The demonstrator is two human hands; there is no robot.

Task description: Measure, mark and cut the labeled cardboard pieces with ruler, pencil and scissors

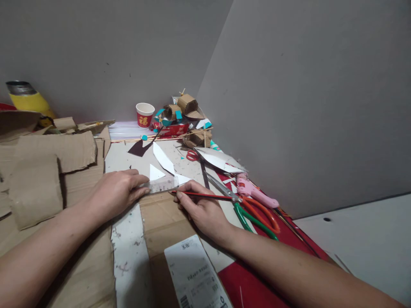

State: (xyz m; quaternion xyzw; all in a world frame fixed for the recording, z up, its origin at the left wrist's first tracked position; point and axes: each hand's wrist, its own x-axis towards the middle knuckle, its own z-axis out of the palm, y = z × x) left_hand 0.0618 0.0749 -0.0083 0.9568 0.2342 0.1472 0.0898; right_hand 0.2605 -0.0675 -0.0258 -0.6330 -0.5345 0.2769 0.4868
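Brown, white-labelled cardboard point(170, 224) seems light, bendable, best held by its edges; at its far end the left hand point(126, 188) pinches a clear plastic ruler point(159, 185), the right hand point(202, 209) a red-and-black pencil point(210, 196).

Bare forearms point(66, 233) — left hand point(123, 188), right hand point(204, 209) likewise bare.

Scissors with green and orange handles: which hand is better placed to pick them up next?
Probably the right hand: it is the nearer one to the scissors, though it would first have to put down the red-and-black pencil. The left hand is farther off, at the clear ruler.
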